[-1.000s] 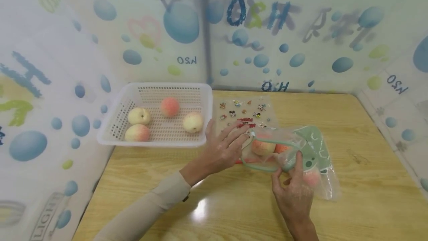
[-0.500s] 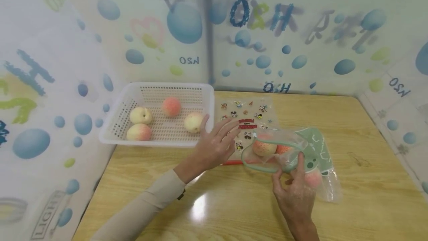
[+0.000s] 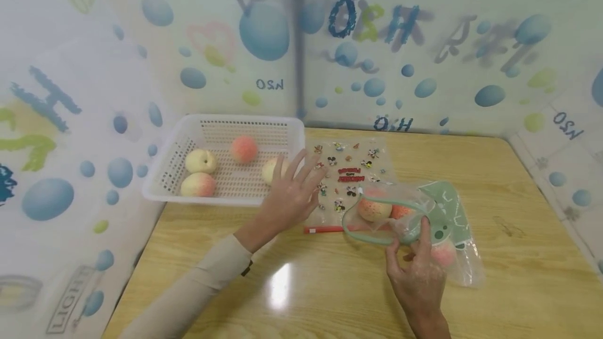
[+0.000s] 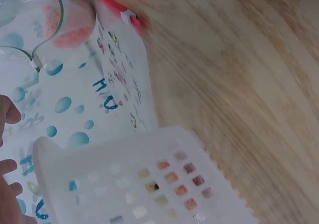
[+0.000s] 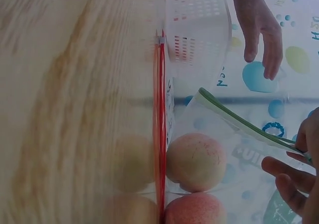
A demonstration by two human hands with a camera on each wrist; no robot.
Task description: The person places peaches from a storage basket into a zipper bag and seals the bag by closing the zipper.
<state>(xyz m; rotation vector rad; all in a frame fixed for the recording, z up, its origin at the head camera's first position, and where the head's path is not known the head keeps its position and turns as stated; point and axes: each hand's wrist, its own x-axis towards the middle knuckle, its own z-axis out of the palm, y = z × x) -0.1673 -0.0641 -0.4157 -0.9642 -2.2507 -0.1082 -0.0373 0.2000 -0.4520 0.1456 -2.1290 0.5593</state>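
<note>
Left hand (image 4: 8,196): fingers partly visible
White basket (image 4: 102,171): near those fingers
Green-rimmed bag (image 4: 61,15): beyond the fingers, peach (image 4: 72,34) inside

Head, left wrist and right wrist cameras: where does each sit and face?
Head: worn on the head, facing forward and down at the basket and green-trimmed bag; left hand, right hand and sleeve show.
Left wrist: on that wrist, facing the basket's side; fingers at the left edge.
Right wrist: on that wrist, facing bagged peaches; both hands show.
Head and right wrist share the left hand, basket.
</note>
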